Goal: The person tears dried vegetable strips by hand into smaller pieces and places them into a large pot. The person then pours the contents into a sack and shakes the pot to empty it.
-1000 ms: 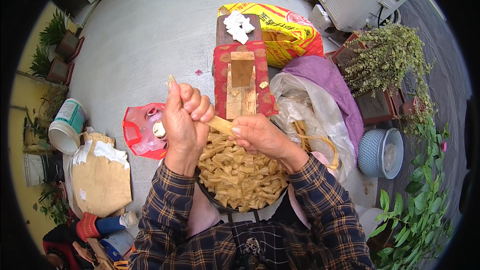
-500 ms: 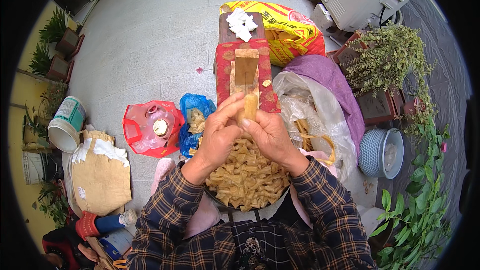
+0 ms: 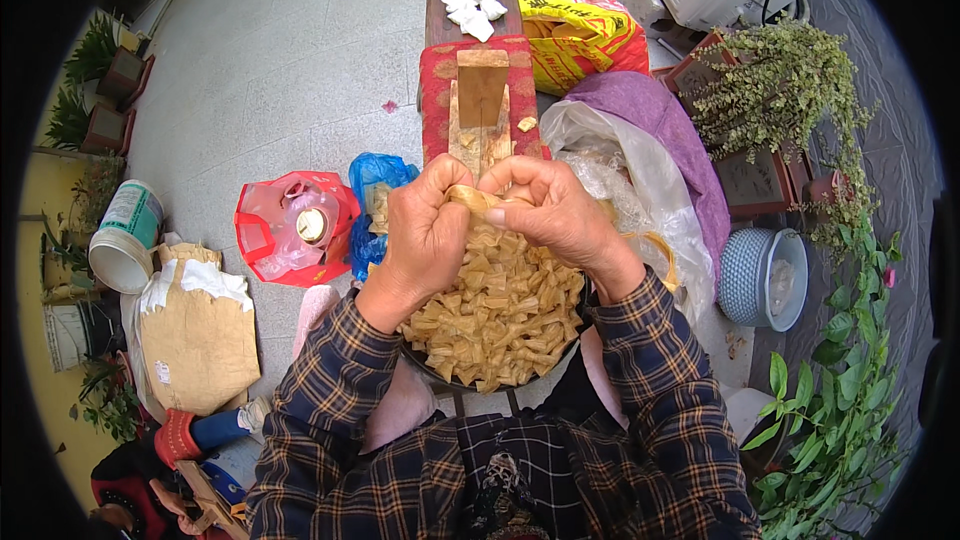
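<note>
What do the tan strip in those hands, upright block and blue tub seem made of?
Tan strip: possibly dried plant matter, slightly glossy; its surface looks faintly streaked.
Upright block: likely wood, fairly matte, with uneven light-brown faces.
Blue tub: probably moulded plastic, given its regularly bumpy outside and smooth rim.

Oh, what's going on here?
Someone seated is working a tan strip between both bare hands, left hand and right hand close together. Below them is a heap of small tan pieces. Just ahead, a wooden block stands over a red cloth.
</note>
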A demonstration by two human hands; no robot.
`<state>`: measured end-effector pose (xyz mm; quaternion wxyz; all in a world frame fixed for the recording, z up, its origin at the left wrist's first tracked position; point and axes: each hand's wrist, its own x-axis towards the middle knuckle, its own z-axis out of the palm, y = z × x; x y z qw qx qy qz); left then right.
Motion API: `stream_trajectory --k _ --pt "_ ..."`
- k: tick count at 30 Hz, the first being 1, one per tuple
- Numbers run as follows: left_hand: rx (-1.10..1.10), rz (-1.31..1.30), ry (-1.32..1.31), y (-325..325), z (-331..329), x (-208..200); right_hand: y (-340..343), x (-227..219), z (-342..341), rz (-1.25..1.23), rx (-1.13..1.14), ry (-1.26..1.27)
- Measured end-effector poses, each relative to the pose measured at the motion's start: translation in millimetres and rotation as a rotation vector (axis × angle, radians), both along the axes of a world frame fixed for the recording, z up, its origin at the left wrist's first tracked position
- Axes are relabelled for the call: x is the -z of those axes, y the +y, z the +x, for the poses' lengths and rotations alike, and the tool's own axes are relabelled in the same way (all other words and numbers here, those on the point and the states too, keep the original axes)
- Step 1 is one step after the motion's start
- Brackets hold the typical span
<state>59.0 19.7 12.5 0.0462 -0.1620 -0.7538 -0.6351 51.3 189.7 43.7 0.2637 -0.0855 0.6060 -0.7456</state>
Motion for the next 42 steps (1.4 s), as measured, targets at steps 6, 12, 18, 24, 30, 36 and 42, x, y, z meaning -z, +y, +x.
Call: stream_trajectory --k 6,12,18,24,30,36,42 --pt "-0.119 -0.178 -0.114 -5.7 -5.3 -8.9 14.7 19.6 -9.3 -0.266 -0.205 -0.235" --pt "0.061 -0.225 -0.084 -14.8 -6.5 -19.2 5.7 19.9 -4.2 -0.221 -0.019 -0.153" --pt "0.313 -0.006 -0.405 -21.7 -10.1 -15.6 2.1 15.6 -3.2 -0.156 -0.033 -0.057" --pt "0.580 0.669 -0.612 -43.7 -2.9 -24.2 31.6 0.3 -1.8 -0.010 0.004 0.165" --pt "0.446 -0.051 -0.355 -54.6 -12.7 -30.0 36.9 0.3 0.3 0.275 0.038 0.341" --pt "0.330 -0.516 0.154 -20.4 -4.7 -22.4 19.8 13.8 3.5 0.407 0.004 0.539" --pt "0.431 -0.707 -0.056 -30.3 -9.7 -28.7 29.3 12.9 1.6 0.554 0.076 0.623"
